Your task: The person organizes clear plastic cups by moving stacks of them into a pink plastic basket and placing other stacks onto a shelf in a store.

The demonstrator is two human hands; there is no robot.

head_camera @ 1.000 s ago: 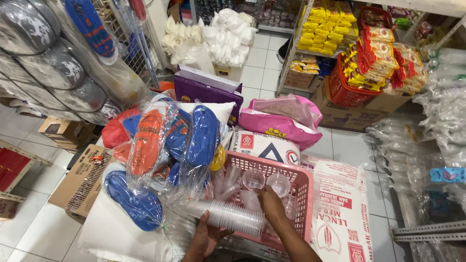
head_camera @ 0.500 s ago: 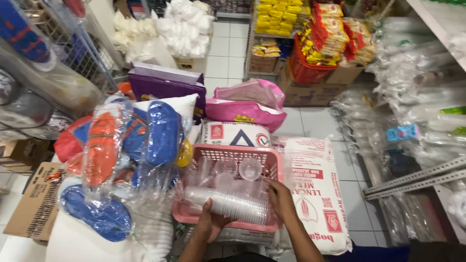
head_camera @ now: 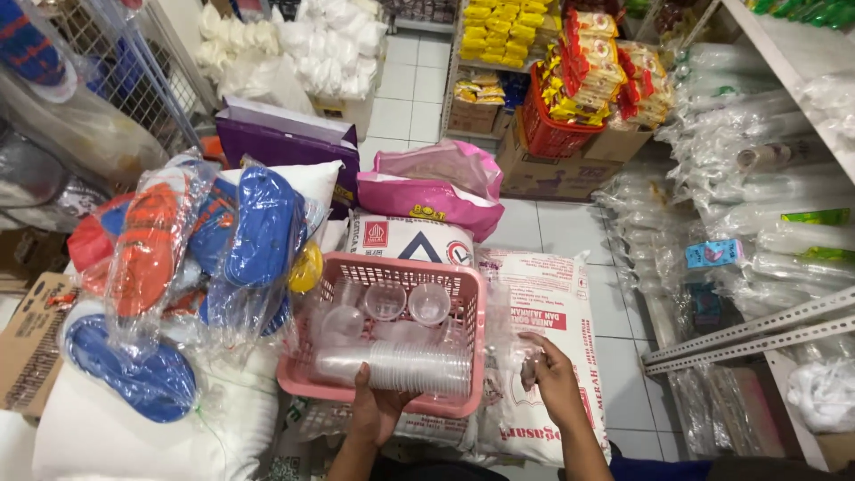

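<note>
My right hand (head_camera: 554, 383) has come off the sleeve of stacked clear plastic cups (head_camera: 405, 367) and now sits to the right of the pink plastic basket (head_camera: 463, 312), fingers curled loosely on crinkled clear wrap over the white printed sack (head_camera: 543, 312); whether they pinch that wrap I cannot tell. My left hand (head_camera: 376, 405) is at the basket's near rim, fingers closed around the lower edge of the cup sleeve, which lies on its side along the front of the basket. Behind it in the basket stand loose clear round cups (head_camera: 405, 301), mouths up. The basket rests on stacked sacks. Just left of it hang bagged rubber sandals, blue (head_camera: 258, 227) and orange (head_camera: 147, 240). Beyond lies a pink plastic bag (head_camera: 432, 183), then a purple box (head_camera: 280, 147). To the right, a metal shelf (head_camera: 757, 325) holds bagged clear plasticware.
</note>
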